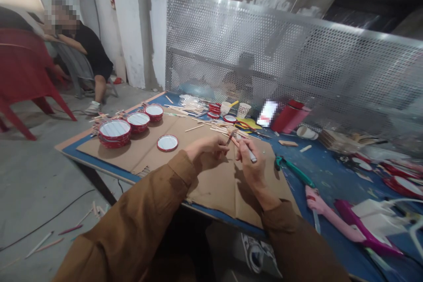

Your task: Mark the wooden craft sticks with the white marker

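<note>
Over the brown cardboard sheet, my left hand is closed on a short flat stick, which stands up from the fingertips. My right hand is wrapped round a slim pen-like tool with a pale grey end; its exact kind is unclear. The tool's front end points at the stick, and I cannot tell whether they touch. Left of my hands lies a single red-rimmed round lid with a white face. Thin wooden sticks lie scattered just beyond my fingers.
Stacks of red-rimmed lids line the left side. At the back stand paper cups, a blurred phone and a red bottle. Teal-handled pliers, a pink glue gun and a purple power strip lie right. A person sits far left.
</note>
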The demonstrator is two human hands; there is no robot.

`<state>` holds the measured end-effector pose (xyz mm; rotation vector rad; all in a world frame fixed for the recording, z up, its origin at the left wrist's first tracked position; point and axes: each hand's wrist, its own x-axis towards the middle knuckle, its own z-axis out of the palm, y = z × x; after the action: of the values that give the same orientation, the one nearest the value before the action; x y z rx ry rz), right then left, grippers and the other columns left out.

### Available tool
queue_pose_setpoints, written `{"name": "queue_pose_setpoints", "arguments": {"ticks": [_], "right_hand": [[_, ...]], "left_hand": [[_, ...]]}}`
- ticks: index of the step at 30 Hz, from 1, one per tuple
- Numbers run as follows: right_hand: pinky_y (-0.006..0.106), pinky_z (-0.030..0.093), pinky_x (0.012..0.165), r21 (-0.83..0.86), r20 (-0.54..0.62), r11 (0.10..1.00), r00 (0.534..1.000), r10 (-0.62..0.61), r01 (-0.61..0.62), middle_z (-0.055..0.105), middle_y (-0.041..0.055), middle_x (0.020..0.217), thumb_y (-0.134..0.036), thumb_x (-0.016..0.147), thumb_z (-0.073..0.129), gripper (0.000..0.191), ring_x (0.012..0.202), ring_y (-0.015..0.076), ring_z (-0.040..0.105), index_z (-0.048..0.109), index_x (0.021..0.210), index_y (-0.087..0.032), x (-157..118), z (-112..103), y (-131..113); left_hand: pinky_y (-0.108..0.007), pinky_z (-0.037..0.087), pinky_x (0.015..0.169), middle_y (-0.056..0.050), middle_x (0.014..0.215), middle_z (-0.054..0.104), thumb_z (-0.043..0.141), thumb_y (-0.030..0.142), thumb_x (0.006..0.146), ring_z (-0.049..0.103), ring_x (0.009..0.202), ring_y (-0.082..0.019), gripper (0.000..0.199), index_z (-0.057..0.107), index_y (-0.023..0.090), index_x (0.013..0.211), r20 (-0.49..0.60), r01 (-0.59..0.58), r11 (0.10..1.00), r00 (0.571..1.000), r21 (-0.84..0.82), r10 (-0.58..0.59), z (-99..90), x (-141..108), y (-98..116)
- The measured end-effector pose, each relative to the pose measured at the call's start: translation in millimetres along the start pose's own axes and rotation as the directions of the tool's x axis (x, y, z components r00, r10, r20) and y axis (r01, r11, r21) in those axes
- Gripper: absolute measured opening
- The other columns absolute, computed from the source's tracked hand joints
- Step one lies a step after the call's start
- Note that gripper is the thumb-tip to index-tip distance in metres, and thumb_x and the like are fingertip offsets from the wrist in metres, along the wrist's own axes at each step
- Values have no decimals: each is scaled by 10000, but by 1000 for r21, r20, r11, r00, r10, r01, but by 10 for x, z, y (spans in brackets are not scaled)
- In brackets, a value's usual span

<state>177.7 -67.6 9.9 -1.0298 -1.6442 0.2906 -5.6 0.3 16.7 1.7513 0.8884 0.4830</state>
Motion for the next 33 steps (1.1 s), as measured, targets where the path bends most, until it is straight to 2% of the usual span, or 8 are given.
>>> {"name": "queue_pose_setpoints", "arguments": {"ticks": [5, 9, 12, 17, 25, 33], "right_hand": [[386, 548, 749, -27, 44, 998, 998, -49, 51, 595, -14, 618, -638, 1063, 583, 425, 657, 237, 616, 753, 957, -263, 14, 8, -19], [378, 543, 739, -23, -13, 1000, 1000, -1, 1, 625, 2, 650, -655, 1072, 563, 459, 688, 243, 636, 734, 938, -251, 9, 3, -20], [366, 537, 721, 0, -10, 1000, 1000, 7, -7, 616, -8, 645, -652, 1072, 573, 458, 661, 227, 618, 733, 940, -244, 4, -3, -35], [347, 527, 691, 15, 40, 1000, 999, -28, 27, 595, -37, 639, -597, 1063, 589, 392, 599, 192, 567, 750, 975, -251, 19, 2, -71], [368, 533, 711, 0, 49, 997, 996, -76, 76, 632, -18, 685, -528, 1067, 590, 329, 634, 207, 593, 760, 1003, -253, 17, 13, -54], [378, 537, 702, -8, 64, 998, 996, -60, 61, 643, -13, 698, -606, 1077, 579, 403, 625, 211, 590, 765, 1051, -249, 12, 25, -29]], "left_hand": [[-261, 427, 625, -20, 566, 609, 680, 241, 1020, 575, 561, -134, 336, 644, 168, 694, 13, -22, 999, 1000, -25, 22, -6, 17, -24], [-255, 421, 627, -23, 568, 616, 611, 201, 1058, 571, 551, -126, 369, 639, 163, 691, 16, 8, 1000, 1000, -30, -8, -1, 12, -9], [-257, 410, 624, -23, 571, 610, 598, 166, 1051, 564, 553, -125, 377, 629, 161, 675, 8, -5, 1000, 1000, -25, 5, 9, -3, 20], [-270, 413, 628, -26, 570, 595, 619, 163, 1029, 565, 563, -135, 379, 614, 164, 649, -2, 3, 1000, 1000, -23, -3, 16, -21, 44], [-273, 407, 617, -27, 559, 588, 606, 148, 1010, 556, 553, -134, 382, 625, 162, 629, -3, -35, 999, 999, -16, 35, 11, -46, 59], [-262, 431, 616, -20, 575, 609, 763, 256, 939, 565, 567, -133, 286, 667, 161, 687, 4, -79, 995, 997, -58, 79, -11, 43, -89]]}}
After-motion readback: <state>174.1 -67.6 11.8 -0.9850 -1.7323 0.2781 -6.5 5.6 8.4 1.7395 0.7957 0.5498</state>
